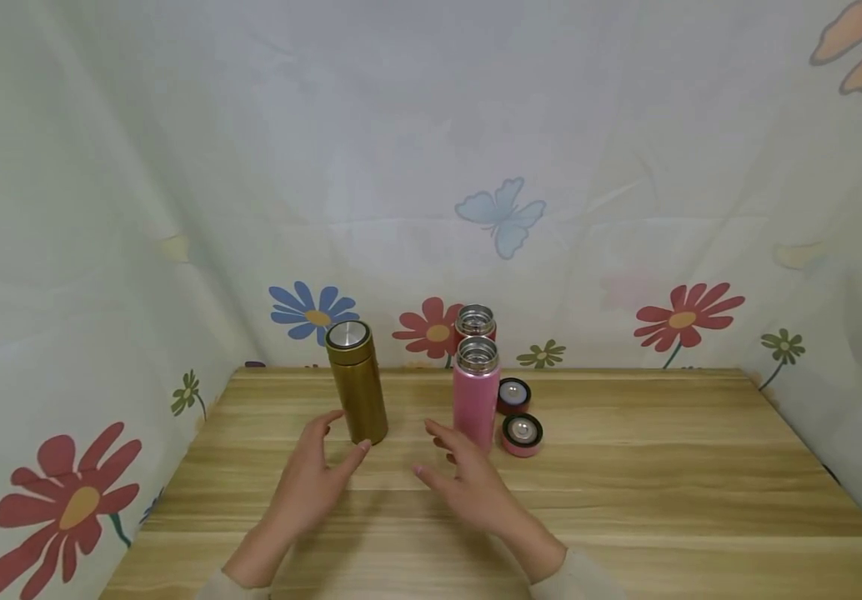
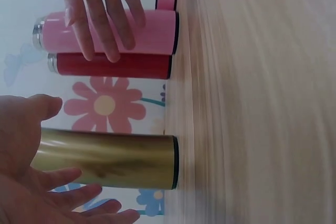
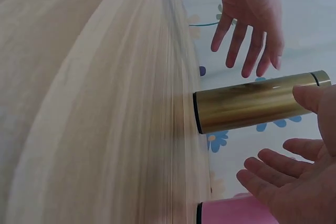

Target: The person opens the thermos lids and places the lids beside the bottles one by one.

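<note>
A gold thermos bottle (image 1: 361,396) stands upright with its lid on, at the left of the group. My left hand (image 1: 316,477) is beside its lower part, fingers spread and relaxed, holding nothing. My right hand (image 1: 472,483) hovers in front of the pink thermos bottle (image 1: 475,400), fingers loosely apart and holding nothing. That pink bottle has no lid, and its steel mouth shows. Directly behind it, mostly hidden in the head view, is a lidless red thermos bottle (image 2: 115,65). To their right lie a pink lid (image 1: 522,436) and a dark red lid (image 1: 513,396), undersides up.
All of it stands on a wooden table (image 1: 664,475), whose back edge meets a white curtain (image 1: 401,167) printed with flowers and butterflies. The curtain also hangs along the left and right sides.
</note>
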### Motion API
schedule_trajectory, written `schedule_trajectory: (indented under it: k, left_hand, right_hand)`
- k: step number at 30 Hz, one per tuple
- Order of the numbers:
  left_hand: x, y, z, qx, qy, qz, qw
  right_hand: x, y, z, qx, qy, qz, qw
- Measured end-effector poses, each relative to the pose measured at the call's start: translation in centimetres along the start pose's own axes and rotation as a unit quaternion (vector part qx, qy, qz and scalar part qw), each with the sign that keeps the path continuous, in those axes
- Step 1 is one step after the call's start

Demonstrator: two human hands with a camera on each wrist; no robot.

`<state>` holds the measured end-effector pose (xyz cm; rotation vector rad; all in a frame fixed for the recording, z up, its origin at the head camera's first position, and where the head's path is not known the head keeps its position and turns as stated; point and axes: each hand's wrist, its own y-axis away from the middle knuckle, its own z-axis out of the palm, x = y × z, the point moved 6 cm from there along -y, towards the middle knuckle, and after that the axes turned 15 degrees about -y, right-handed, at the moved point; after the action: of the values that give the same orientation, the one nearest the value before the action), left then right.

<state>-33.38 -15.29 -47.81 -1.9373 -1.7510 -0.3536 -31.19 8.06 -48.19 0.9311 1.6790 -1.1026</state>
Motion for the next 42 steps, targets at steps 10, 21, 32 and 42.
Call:
schedule_trajectory:
  k: [10, 21, 32, 42]
  left_hand:
    - [-1.1, -2.2, 0.1, 0.004, 0.028, -0.008, 0.9996]
    - [-1.8, -4.3, 0.5, -0.005, 0.042, -0.015, 0.9990]
    - [-1.4, -5.6, 0.4, -0.004, 0.066, -0.016, 0.9977]
    - [-0.6, -6.4, 0.3, 0.017, 0.084, -0.002, 0.9964]
  right_hand:
    - [0.6, -2.3, 1.2, 0.012, 0.002, 0.009, 0.9999]
    - [0.9, -5.2, 2.0, 0.024, 0.015, 0.021, 0.9994]
    - [0.1, -7.6, 2.0, 0.023, 0.011, 0.052, 0.9983]
    - [0.4, -9.4, 3.2, 0.004, 0.010, 0.069, 0.9976]
